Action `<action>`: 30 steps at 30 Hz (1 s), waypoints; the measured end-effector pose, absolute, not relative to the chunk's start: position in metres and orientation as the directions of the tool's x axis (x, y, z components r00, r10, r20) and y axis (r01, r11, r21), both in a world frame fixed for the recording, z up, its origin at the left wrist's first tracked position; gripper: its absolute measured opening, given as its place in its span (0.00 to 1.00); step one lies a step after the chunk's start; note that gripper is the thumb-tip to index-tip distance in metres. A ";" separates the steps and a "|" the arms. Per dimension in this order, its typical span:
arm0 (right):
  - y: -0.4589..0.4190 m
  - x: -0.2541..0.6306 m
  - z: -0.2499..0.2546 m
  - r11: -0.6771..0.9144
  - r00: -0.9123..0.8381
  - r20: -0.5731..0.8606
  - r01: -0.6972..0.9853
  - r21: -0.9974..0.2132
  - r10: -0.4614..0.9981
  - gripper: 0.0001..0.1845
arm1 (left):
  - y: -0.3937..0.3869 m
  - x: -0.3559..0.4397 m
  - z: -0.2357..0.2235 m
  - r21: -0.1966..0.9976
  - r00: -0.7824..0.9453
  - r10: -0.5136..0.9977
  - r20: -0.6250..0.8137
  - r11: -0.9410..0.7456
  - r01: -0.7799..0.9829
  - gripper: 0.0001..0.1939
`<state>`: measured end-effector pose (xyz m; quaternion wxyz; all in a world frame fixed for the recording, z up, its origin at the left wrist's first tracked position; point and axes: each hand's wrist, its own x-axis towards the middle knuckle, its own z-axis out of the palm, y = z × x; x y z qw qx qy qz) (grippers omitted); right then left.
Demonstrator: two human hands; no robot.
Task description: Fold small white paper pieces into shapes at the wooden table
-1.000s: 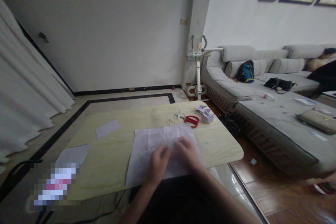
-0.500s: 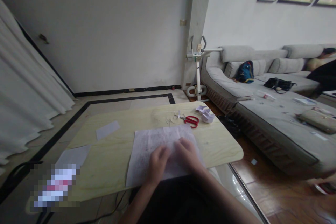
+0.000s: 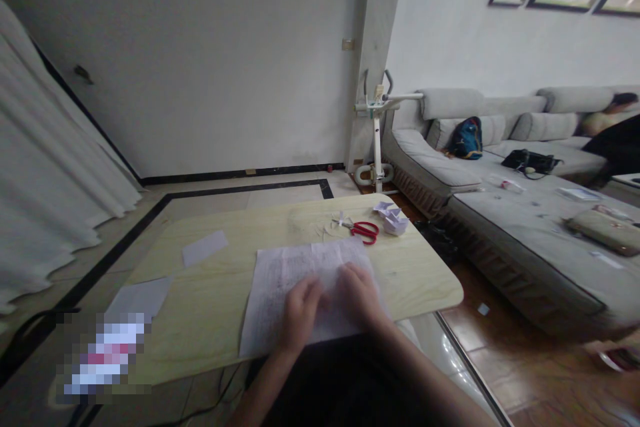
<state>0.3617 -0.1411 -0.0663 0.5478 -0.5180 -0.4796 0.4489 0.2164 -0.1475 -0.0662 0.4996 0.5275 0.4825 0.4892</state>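
A large sheet of paper (image 3: pixel 280 280) covered in faint print or writing lies on the wooden table (image 3: pixel 210 313), close to my body. Over its right half are both my hands, near each other with curled fingers. My left hand (image 3: pixel 303 307) is closed, its fingertips smeared by motion. Likewise closed, my right hand (image 3: pixel 359 290) faces it from the right. A pale patch shows between the fingers, but it blends with the sheet and I cannot make out what they hold. Just beyond the sheet lie red-handled scissors (image 3: pixel 366 232), with thin paper scraps (image 3: pixel 325 232) beside the blades.
Folded paper pieces (image 3: pixel 393 219) sit at the table's far right corner. At the left lie a small blank paper (image 3: pixel 205 248) and another sheet (image 3: pixel 140 297), beside a blurred-out object (image 3: pixel 107 353). A grey sofa (image 3: pixel 530 233) with bags stands right; a person is at its far end.
My hands stay over the same part of the sheet, their fingers shifting slightly, with the left fingertips blurred now. The scissors and papers have not moved.
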 end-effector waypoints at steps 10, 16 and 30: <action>-0.145 0.360 -0.058 0.079 0.104 0.081 0.023 -0.997 0.991 0.11 | -0.146 0.215 -0.064 0.999 -0.014 0.999 0.045 -0.044 0.022 0.16; -0.144 0.357 -0.058 0.090 0.163 0.102 0.083 -0.992 0.981 0.12 | -0.145 0.219 -0.073 0.990 -0.073 0.988 0.137 -0.138 -0.006 0.21; -0.144 0.351 -0.060 0.101 0.193 0.131 0.156 -0.982 0.972 0.11 | -0.148 0.220 -0.082 0.885 0.015 0.923 0.385 -0.374 0.279 0.21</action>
